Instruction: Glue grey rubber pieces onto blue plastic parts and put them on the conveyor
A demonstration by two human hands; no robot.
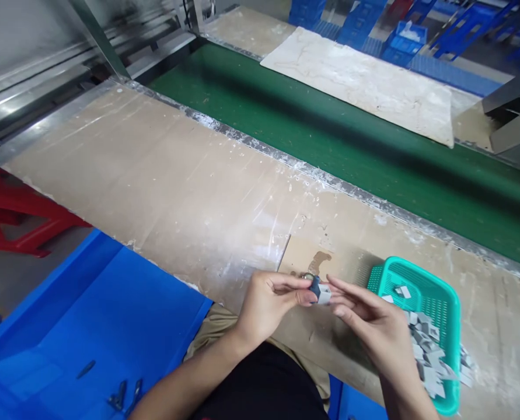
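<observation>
Both hands — left hand (266, 303), right hand (373, 326) — pinch one small blocky part (320, 290) (grey-white) beside a teal mesh basket (450, 326).

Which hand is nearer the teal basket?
Right. The right hand lies against the teal basket at its near-left edge; the left hand is farther left, both pinching a small grey-white part.

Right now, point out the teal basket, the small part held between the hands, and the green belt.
teal basket (435, 291): head view, on its back wall.
small part (320, 291): head view, on its middle between the fingertips.
green belt (330, 140): head view, on its bare surface.
</observation>
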